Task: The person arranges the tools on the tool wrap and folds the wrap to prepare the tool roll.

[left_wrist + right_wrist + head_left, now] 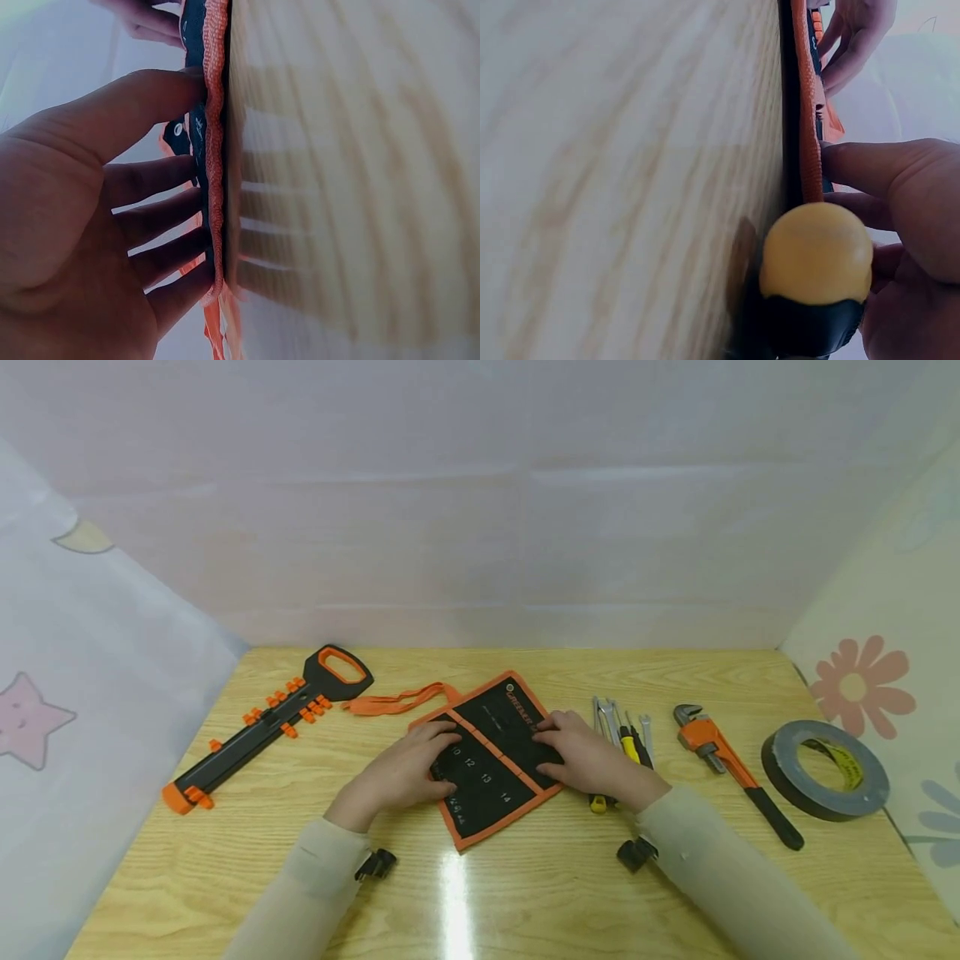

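Observation:
A black fabric tool pouch (487,793) with orange edging lies flat and slanted on the wooden table, printed with numbers such as 10, 12, 13 and 14. My left hand (408,768) rests fingertips and thumb on its left part; in the left wrist view these fingers reach nearly straight to the pouch's face (198,142). On the right part, my right hand (588,760) touches the pouch with spread fingers and thumb. Close beneath that hand, a yellow and black screwdriver handle (817,255) shows large in the right wrist view. An orange strap (397,700) trails from the pouch's upper left.
Beside my right hand lie wrenches (609,718) and screwdrivers (630,745), partly hidden by it. Farther right are an orange pipe wrench (731,760) and a roll of grey tape (783,781). A black holder with orange clips (247,747) lies at left. Pale curtains enclose the table.

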A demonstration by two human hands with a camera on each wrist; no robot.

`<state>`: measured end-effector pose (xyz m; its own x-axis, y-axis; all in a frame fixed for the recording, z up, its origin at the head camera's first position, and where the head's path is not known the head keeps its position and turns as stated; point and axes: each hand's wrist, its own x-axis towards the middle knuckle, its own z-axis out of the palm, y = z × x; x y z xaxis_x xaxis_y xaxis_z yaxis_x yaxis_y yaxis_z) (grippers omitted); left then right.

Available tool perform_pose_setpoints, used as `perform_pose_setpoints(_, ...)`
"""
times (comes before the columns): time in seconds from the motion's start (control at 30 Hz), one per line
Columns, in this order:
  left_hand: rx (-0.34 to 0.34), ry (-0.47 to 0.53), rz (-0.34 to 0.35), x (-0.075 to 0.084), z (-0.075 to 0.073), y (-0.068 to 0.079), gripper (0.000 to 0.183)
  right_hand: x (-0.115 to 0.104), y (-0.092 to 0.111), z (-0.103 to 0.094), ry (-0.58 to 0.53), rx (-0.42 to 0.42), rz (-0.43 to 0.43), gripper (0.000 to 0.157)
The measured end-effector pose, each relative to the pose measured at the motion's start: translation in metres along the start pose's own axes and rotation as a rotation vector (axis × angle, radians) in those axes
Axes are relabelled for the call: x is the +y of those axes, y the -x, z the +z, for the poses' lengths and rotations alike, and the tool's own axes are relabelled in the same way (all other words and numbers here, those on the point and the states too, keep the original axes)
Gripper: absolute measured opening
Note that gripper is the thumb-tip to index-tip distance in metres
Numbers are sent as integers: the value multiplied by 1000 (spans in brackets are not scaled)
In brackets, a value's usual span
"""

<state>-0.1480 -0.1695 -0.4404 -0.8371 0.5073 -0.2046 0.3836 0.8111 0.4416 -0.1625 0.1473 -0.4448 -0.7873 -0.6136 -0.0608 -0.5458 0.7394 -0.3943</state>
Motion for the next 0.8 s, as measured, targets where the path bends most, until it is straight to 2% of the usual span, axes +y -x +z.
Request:
perform_pose_setpoints(0.33,-29,10,2,-3,-2,-3,74,-2,9,4,3,7,0,45)
perform_pose_setpoints(0.5,-49,46,6,-8,-3,-8,74,-5,13,6,0,24,-1,42)
perform_pose_setpoints(0.8,-77,92,41,-14,-8,-17,75,-14,21,9,9,62,31,40)
